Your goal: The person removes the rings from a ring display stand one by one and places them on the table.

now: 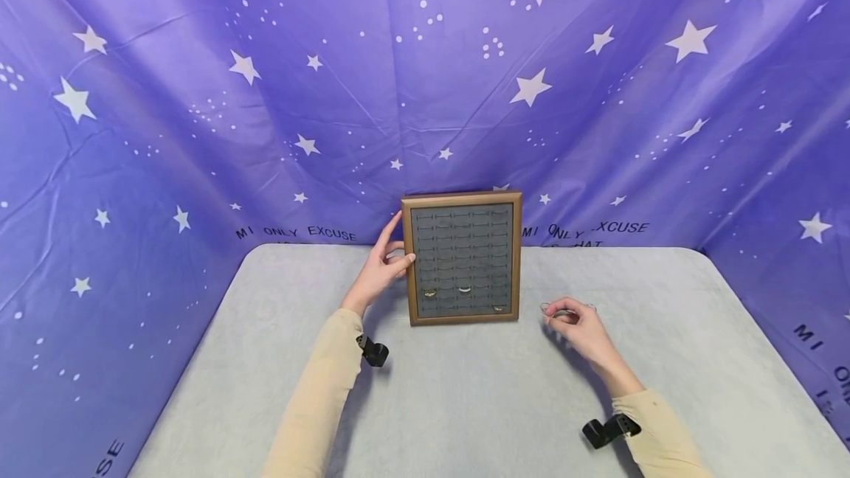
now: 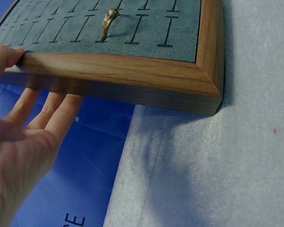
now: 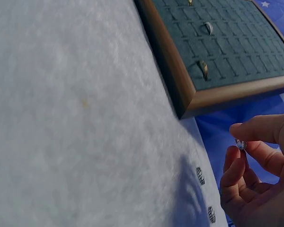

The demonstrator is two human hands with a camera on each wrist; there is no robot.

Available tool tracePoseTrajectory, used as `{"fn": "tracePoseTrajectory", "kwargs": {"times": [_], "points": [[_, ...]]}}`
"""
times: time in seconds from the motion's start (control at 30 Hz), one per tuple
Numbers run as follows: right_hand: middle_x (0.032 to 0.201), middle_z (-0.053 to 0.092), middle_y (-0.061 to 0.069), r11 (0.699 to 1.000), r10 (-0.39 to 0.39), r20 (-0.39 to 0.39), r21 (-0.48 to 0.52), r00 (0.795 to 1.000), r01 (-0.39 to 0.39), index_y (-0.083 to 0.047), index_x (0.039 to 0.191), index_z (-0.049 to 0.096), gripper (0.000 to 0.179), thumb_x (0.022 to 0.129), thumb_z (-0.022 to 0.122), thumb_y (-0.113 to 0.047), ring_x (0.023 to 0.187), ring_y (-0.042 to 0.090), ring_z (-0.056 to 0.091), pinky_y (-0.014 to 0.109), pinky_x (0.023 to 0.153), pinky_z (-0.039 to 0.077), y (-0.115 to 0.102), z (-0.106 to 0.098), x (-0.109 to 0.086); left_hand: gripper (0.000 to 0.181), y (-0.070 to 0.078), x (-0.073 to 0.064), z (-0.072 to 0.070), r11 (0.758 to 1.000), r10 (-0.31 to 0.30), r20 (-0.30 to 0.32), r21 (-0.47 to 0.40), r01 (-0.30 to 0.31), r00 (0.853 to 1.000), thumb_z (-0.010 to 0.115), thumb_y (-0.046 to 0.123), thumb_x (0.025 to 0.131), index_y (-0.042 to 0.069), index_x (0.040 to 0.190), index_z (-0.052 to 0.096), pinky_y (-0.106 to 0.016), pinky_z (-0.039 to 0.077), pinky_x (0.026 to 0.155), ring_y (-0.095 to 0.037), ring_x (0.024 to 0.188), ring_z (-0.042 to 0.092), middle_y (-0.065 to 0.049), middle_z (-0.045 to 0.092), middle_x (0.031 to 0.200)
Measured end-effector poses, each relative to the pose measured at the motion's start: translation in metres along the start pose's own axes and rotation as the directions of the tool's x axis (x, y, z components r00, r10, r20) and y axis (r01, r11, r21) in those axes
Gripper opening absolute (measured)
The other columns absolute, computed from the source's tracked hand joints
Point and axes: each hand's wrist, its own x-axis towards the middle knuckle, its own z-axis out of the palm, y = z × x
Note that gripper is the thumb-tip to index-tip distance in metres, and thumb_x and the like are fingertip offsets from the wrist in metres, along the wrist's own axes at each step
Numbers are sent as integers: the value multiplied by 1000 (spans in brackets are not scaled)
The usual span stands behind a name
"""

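Note:
A wooden-framed ring display (image 1: 408, 286) with a grey slotted pad (image 1: 462, 242) stands upright at the table's back. My left hand (image 1: 377, 271) grips its left side, thumb on the front edge and fingers (image 2: 61, 113) against the side and back. Three rings sit in the lower slots: a gold ring (image 1: 430, 293) at left, a silver ring (image 1: 464, 289) in the middle and another gold ring (image 3: 203, 70) near the bottom right corner. To the right of the display, my right hand (image 1: 576, 324) pinches a small silver ring (image 3: 240, 144) between thumb and fingertips, held apart from the pad.
The pale grey table (image 1: 458, 397) stretches in front of the display and to both sides. A purple cloth (image 1: 398, 94) with white stars and lettering hangs behind and beside it. Black wrist cameras (image 1: 373, 352) sit on both forearms.

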Motion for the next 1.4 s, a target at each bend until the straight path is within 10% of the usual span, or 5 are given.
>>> {"fn": "tracePoseTrajectory", "kwargs": {"times": [0.43, 1.4], "points": [[75, 60, 5, 995, -41, -42, -98, 998, 37, 9, 88, 64, 10, 80, 69, 7, 59, 4, 47, 20, 53, 40, 14, -6, 3, 83, -29, 14, -7, 1000, 0, -34, -10, 0, 999, 63, 0, 93, 38, 154, 20, -39, 54, 74, -19, 86, 66, -16, 56, 115], [77, 61, 6, 910, -36, -1, -413, 999, 33, -2, 84, 70, 9, 77, 70, 4, 66, 15, 47, 30, 61, 38, 18, -7, 7, 84, -32, 13, -6, 999, 32, -35, -8, -33, 999, 62, -2, 91, 39, 153, 24, -42, 54, 75, -17, 83, 66, -15, 55, 110]]}}
